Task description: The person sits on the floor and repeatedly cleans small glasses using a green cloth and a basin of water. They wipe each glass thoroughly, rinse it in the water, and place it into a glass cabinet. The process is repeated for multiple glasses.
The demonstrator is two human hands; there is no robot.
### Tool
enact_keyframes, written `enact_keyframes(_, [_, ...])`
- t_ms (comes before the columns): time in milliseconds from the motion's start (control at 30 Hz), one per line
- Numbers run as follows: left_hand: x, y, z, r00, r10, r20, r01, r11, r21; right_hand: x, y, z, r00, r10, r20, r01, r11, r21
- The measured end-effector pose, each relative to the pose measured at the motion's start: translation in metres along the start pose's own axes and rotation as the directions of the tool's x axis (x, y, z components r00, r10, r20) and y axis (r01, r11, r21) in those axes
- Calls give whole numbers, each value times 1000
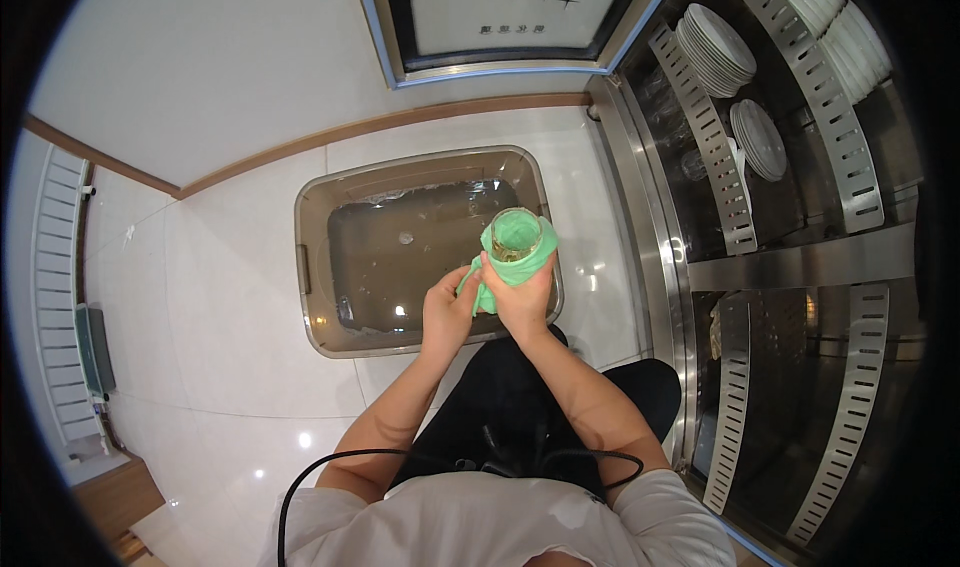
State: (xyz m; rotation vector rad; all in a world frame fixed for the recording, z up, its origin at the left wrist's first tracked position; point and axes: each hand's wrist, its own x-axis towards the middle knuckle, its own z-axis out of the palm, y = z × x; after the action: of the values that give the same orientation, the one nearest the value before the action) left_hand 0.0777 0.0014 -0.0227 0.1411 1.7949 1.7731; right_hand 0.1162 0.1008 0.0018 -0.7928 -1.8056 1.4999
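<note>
A clear drinking glass (517, 235) with its round rim facing up is wrapped in a green cloth (525, 270). My right hand (519, 297) grips the glass through the cloth, thumb along the near side. Just left of it, my left hand (448, 310) pinches a hanging fold of the same cloth between thumb and fingers. Both hands are over the right side of a brown plastic tub (306, 214) on the floor. Murky water (397, 259) with some bubbles and foam stands in the tub. The base of the glass is hidden by cloth and fingers.
To my right is a steel cabinet (701, 263) with slotted racks. Stacked white plates (716, 49) and a smaller stack of plates (757, 139) stand inside. A framed glass panel (510, 4) rises beyond the tub. White floor tiles (225, 304) surround it; a black cable (300, 484) loops before my shirt.
</note>
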Motion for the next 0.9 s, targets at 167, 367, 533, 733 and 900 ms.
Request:
enact_keyframes(167, [1, 18, -11, 960, 271, -72, -232, 911, 340, 5, 13, -7, 996, -86, -12, 84, 991, -105])
enact_keyframes(367, [-2, 22, -10, 887, 118, 446, 427, 161, -890, -2, 16, 1, 975, 189, 121, -220, 906, 361])
enact_keyframes(533, [1, -15, -2, 916, 26, 400, 380, 261, -887, -19, 6, 8, 834, 518, 192, -511, 592, 624])
enact_keyframes(733, [12, -29, -32, 965, -184, 186, 236, 919, -317, -14, 18, 3, 929, 306, 210, -368, 831, 418])
enact_keyframes(900, [9, 31, -26, 927, 374, -33, -356, 903, 240, -12, 30, 3, 952, 164, 260, -208, 967, 150])
